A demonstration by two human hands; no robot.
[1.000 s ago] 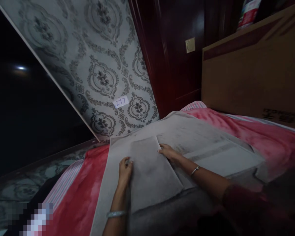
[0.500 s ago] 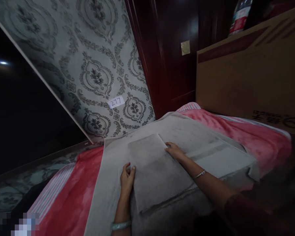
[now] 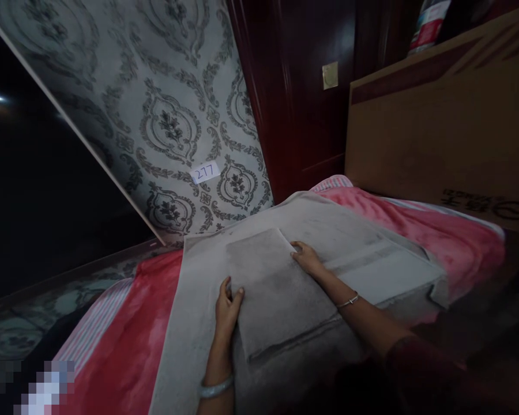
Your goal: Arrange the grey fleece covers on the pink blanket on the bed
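A folded grey cloth (image 3: 281, 294) lies flat in the middle, its near edge showing several dark layers. Beneath it spreads a larger grey cloth (image 3: 199, 300). At the left edge of the folded cloth is my left hand (image 3: 228, 308), thumb against the edge and index finger raised apart from it. My right hand (image 3: 306, 257) is at the upper right edge, its thumb and fingertips closed on the border. A bangle circles each wrist.
A red blanket (image 3: 151, 323) with striped trim lies under the grey cloth. A cardboard box (image 3: 436, 132) stands at the right, a bottle (image 3: 429, 26) behind it. Patterned wall (image 3: 173, 127), dark red door (image 3: 303, 115) and black screen (image 3: 47, 202) border the far side.
My view has shifted slightly. My left hand sits marginally higher along the folded cloth's left edge; my right hand stays at the right edge. The folded cloth looks the same.
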